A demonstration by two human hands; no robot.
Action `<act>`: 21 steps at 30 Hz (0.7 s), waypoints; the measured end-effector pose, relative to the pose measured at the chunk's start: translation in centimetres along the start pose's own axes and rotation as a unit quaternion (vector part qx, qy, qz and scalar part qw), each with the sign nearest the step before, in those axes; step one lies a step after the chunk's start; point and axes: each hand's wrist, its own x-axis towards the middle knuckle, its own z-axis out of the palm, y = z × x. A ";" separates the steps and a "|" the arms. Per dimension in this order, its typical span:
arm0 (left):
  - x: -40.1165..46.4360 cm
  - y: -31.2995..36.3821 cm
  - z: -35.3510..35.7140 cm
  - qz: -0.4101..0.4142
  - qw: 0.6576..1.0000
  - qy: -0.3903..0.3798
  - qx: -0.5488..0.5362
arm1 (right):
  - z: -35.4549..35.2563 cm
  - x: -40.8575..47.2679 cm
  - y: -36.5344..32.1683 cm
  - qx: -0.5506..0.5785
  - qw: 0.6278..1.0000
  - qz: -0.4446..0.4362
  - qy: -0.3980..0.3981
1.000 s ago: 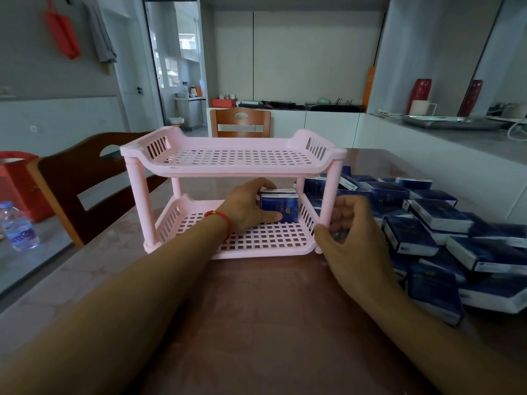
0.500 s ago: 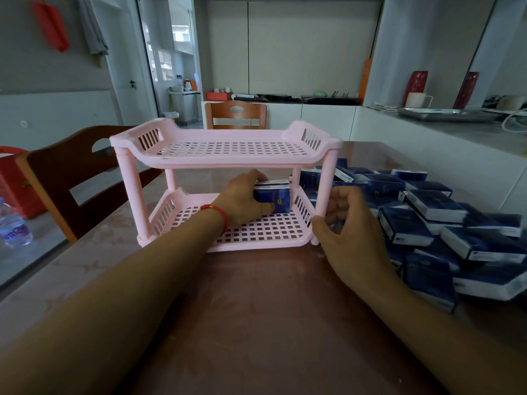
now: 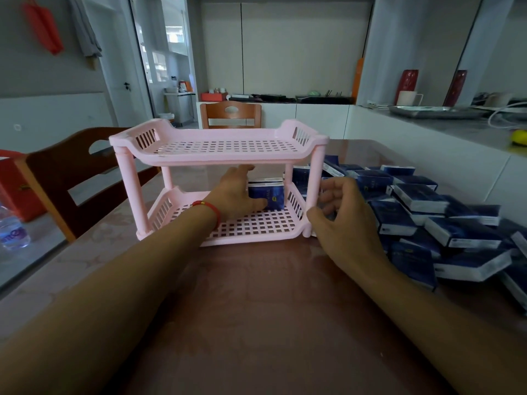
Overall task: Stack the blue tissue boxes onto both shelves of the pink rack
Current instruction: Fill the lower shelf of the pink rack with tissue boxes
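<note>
- Glossy reddish-brown table; kitchen beyond, wooden chair at left.
- Pink rack — two perforated shelves, upper bare.
- Left hand grips one blue tissue box, lower shelf's right end.
- Right hand, fingers loosely curled, beside the rack's post; remaining boxes heaped right.

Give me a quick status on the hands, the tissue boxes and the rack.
Left hand on one tissue box, standing on lower shelf. Right hand at front right post. Top shelf bare. Box pile waiting, right of rack; nothing blocking.
</note>
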 end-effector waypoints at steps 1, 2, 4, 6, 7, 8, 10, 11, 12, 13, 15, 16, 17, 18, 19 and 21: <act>-0.4 0.3 -0.2 0.005 1.000 0.018 0.006 | -0.3 0.1 0.1 -0.008 1.000 -0.004 0.012; -1.0 0.4 -0.4 0.013 0.999 0.039 0.012 | -0.5 0.2 0.1 -0.024 0.999 -0.009 0.025; -2.9 0.8 -0.6 0.026 0.996 0.076 0.027 | -1.2 0.3 -0.2 -0.076 0.996 -0.020 0.052; -5.5 1.2 -0.6 0.055 0.991 0.112 0.045 | -2.3 0.7 -0.4 -0.163 0.984 -0.025 0.059; -6.8 1.5 -0.5 0.084 0.986 0.136 0.047 | -3.1 0.7 -0.7 -0.220 0.974 -0.019 0.045; -8.0 2.0 -0.6 0.122 0.978 0.163 0.040 | -4.0 0.6 -0.9 -0.269 0.963 -0.008 0.022; -9.8 3.7 -0.7 0.208 0.957 0.202 0.015 | -5.9 -0.3 -1.0 -0.335 0.942 0.013 -0.030; -10.5 4.7 -0.6 0.243 0.949 0.201 0.004 | -6.8 -1.1 -0.9 -0.378 0.924 0.015 -0.055; -11.1 5.7 -0.4 0.272 0.944 0.189 -0.005 | -7.7 -2.2 -0.5 -0.430 0.899 0.008 -0.079; -11.6 6.6 0.0 0.299 0.939 0.168 -0.011 | -8.5 -3.4 -0.2 -0.475 0.875 -0.001 -0.100; -12.5 8.0 1.0 0.342 0.933 0.111 -0.026 | -9.7 -5.7 0.1 -0.509 0.850 -0.018 -0.131; -12.9 8.5 1.6 0.353 0.931 0.081 -0.035 | -10.0 -6.6 0.2 -0.502 0.853 -0.025 -0.143; -13.3 8.9 2.0 0.355 0.932 0.051 -0.048 | -10.3 -7.2 0.2 -0.484 0.860 -0.037 -0.156; -13.6 9.2 2.4 0.348 0.935 0.027 -0.065 | -10.4 -7.7 0.1 -0.458 0.871 -0.050 -0.170; -13.8 9.4 2.7 0.333 0.939 0.009 -0.086 | -10.4 -8.1 -0.1 -0.423 0.886 -0.059 -0.180; -13.9 9.5 3.1 0.294 0.947 -0.015 -0.125 | -10.4 -8.9 -0.8 -0.323 0.929 -0.054 -0.170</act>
